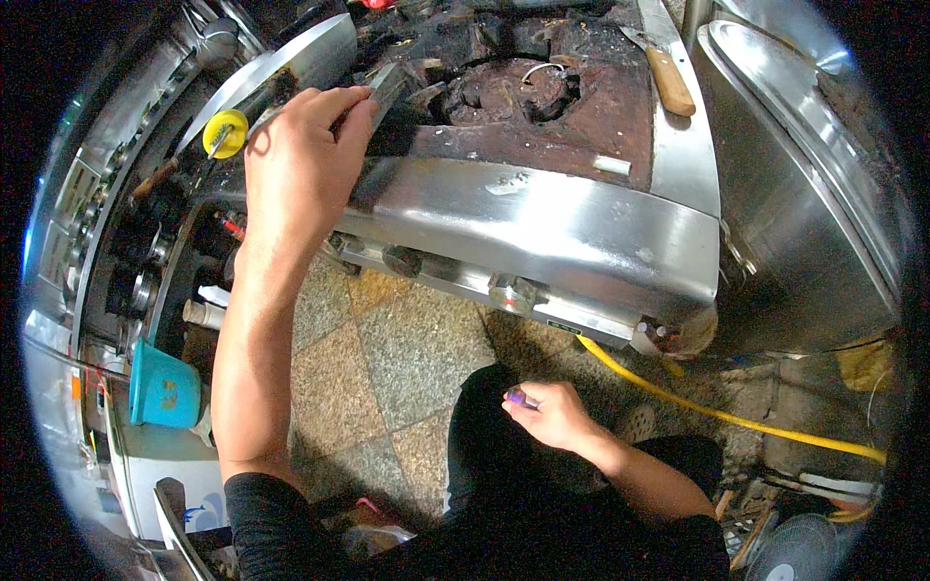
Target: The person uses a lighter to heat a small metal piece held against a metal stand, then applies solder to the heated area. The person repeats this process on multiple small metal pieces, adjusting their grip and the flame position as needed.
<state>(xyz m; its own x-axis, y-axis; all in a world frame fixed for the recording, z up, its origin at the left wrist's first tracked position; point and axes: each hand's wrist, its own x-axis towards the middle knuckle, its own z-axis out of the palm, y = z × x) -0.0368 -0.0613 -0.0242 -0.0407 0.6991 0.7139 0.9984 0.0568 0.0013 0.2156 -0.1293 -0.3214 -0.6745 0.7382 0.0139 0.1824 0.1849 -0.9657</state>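
Observation:
My left hand point(305, 145) is raised over the left part of a greasy stove point(620, 126), its fingers closed on a flat grey metal piece point(389, 89). Most of that piece is hidden behind the hand, so its kind does not show. Just left of the wrist is a round yellow knob point(225, 134) on a metal rod. Lower down, my right hand point(554, 414) is closed near my knee. Between its thumb and fingers sits a small purple object point(523, 398) that looks like a lighter; the fingers cover part of it.
A wooden-handled knife point(670, 82) lies on the stove's right metal edge. Control knobs point(511, 292) line its front. A yellow hose point(717, 412) crosses the floor at right. At left stands a turquoise bucket point(165, 385); a fan point(796, 554) is at lower right.

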